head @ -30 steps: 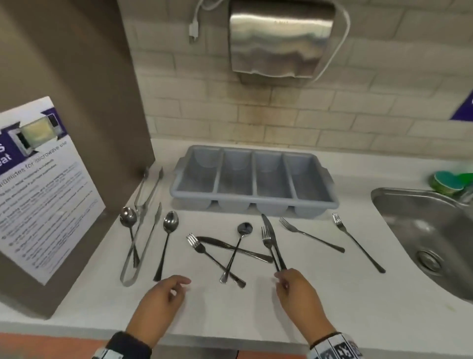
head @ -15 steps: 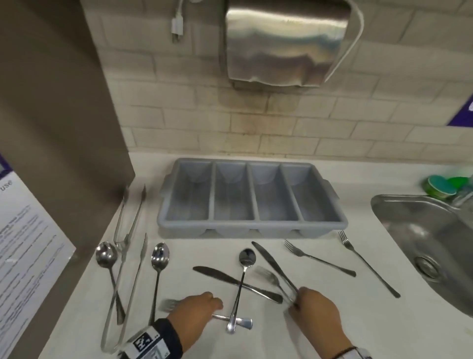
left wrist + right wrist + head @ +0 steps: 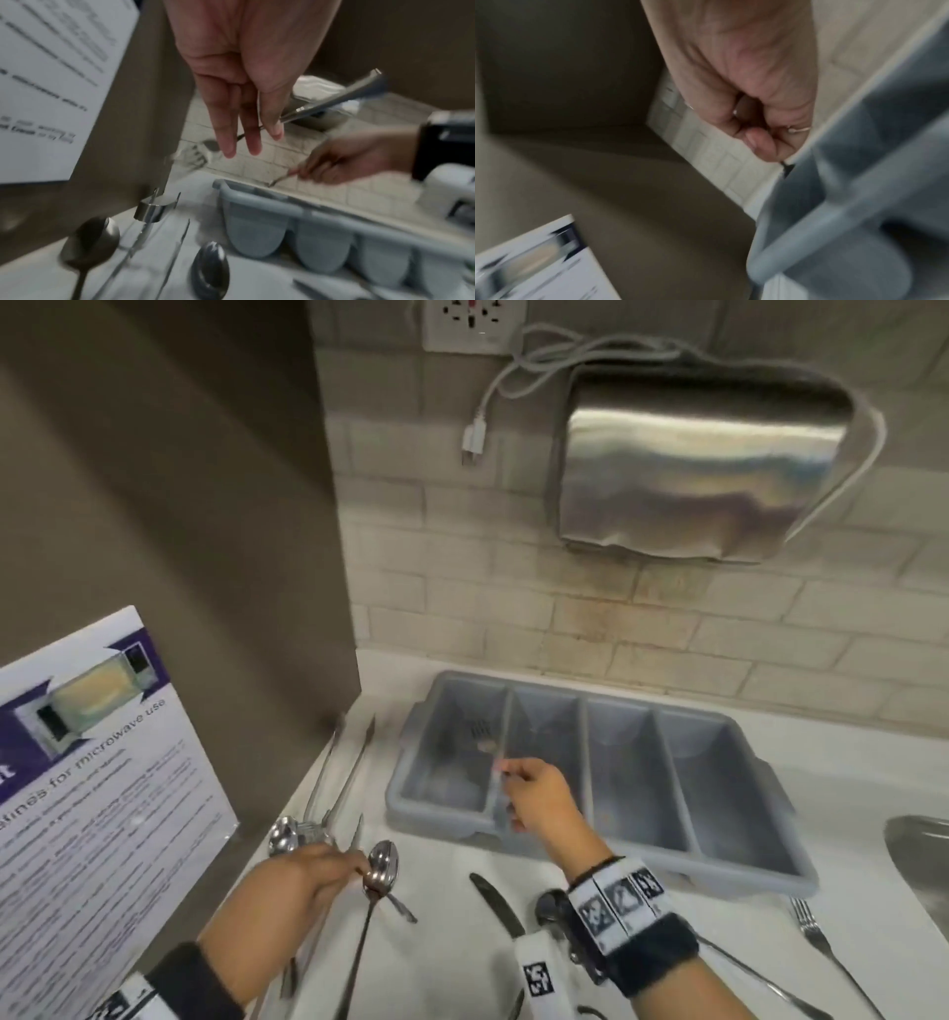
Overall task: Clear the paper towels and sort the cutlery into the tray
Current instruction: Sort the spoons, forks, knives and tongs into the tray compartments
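The right hand (image 3: 539, 796) pinches a thin silver fork (image 3: 482, 737) over the grey plastic four-slot tray (image 3: 744, 819); next, let go. The left hand (image 3: 303, 880) pinches another silver fork (image 3: 331, 101).

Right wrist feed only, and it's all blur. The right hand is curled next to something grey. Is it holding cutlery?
Observer: Yes. In the head view, the right hand pinches a fork, with the tines over the leftmost compartment of the grey tray.
Operator: Left hand?
Observer: In the left wrist view, the left hand pinches a second fork above the counter, not over the tray.
Operator: What's left on the counter?
Observer: The head view shows tongs, two spoons, a knife and a third fork by the sink. The right arm hides more.
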A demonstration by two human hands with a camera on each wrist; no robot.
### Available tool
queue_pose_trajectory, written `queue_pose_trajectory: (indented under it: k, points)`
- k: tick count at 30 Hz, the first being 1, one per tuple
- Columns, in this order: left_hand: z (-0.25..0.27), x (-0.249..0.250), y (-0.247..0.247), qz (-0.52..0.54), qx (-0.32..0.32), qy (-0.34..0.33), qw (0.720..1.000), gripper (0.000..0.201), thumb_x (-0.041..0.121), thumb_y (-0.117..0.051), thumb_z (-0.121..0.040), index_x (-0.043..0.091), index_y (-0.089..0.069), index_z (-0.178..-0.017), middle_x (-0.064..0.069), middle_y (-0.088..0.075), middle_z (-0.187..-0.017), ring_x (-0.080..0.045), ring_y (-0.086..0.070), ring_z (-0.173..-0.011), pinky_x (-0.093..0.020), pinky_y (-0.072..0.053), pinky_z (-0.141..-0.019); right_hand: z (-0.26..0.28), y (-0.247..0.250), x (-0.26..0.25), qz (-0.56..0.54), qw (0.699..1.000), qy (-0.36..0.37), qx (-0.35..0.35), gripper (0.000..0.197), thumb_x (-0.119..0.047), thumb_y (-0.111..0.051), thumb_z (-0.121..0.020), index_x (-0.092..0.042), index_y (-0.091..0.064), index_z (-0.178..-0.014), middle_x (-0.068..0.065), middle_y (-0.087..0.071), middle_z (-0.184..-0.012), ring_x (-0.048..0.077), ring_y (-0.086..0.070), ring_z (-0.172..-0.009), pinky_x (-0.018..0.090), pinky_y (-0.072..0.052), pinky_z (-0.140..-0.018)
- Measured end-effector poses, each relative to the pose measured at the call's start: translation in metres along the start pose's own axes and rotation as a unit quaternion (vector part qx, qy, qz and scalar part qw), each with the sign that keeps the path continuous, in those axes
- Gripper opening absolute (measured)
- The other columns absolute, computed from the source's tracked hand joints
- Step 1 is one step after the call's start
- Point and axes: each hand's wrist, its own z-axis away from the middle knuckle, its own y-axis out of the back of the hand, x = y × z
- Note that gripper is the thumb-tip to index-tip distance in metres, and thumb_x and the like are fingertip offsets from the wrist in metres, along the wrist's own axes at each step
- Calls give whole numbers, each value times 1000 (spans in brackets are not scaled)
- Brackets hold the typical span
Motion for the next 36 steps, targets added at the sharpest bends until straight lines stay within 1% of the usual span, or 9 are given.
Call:
queue_pose_trajectory:
  k: [3,7,13,19,22,25,27,30,36]
  points:
    - [-11,-1,11,159,71,96,980,30,29,-66,-82,57,-68,-71,47,-63,-68,24,-60,-78,12,-38,-71,-46,-43,-10,-40,993,-76,-83,36,-2,-35,-92,-21,-40,-62,-1,-43,-64,8,-45,-50,19,-41,-49]
    - [-32,3,25,323,71,163,930,51,-9,-61,-82,36,-78,-65,6,-78,-76,-4,-71,-74,-12,-56,-81,-76,-70,-11,-121,970,-173,-123,32,6,-33,-91,-11,-42,-65,7,-44,-66,17,-46,-55,24,-45,-38]
    - [-86,32,38,516,-61,223,824,37,-13,-31,-93,5,-56,-113,-4,-61,-111,-16,-75,-68,-19,-62,-60,-55,-36,-20,-231,935,-183,-198,17,-9,-44,-93,-14,-53,-79,4,-56,-75,19,-55,-65,29,-42,-49]
    - [-177,43,-9,200,-148,189,950,55,-14,-45,-88,-1,-32,-140,-28,-61,-110,-3,-65,-43,-20,-53,-45,3,34,8,-103,977,-96,-162,10,-17,-51,-92,-19,-59,-86,1,-65,-78,17,-64,-60,25,-52,-53]
    - [-204,48,-34,-44,-187,134,972,39,-4,-49,-90,-7,-48,-129,-25,-56,-128,-27,-65,-107,-31,-51,-89,39,49,40,150,978,-74,-121,22,-17,-52,-89,-23,-55,-68,0,-64,-68,10,-57,-45,16,-42,-41]
    - [-215,46,-53,-196,-252,91,943,34,0,-44,-92,-7,-53,-124,-23,-57,-129,-35,-54,-121,-35,-43,-100,65,49,79,346,932,-54,-97,26,-22,-52,-85,-25,-52,-59,1,-66,-79,19,-67,-79,19,-47,-59]
    - [-218,41,-61,-216,-279,78,932,34,-2,-42,-92,-9,-54,-123,-25,-59,-120,-36,-54,-121,-37,-42,-101,76,44,103,371,922,-72,-87,16,-27,-59,-80,-26,-55,-64,-4,-64,-88,18,-63,-96,25,-48,-75]
    - [-210,42,-59,-200,-272,72,939,37,-1,-41,-93,-5,-49,-129,-25,-54,-130,-36,-50,-124,-39,-39,-104,85,33,130,377,915,-104,-95,34,-34,-71,-71,-27,-41,-56,-5,-56,-85,17,-57,-82,22,-42,-61]
    - [-122,88,-61,-61,-84,-55,993,22,11,-49,-88,10,-65,-104,-11,-60,-112,-28,-57,-105,-35,-44,-94,90,17,142,404,910,-74,-56,27,-24,-59,-75,-25,-37,-60,-2,-49,-82,18,-46,-75,24,-37,-61]
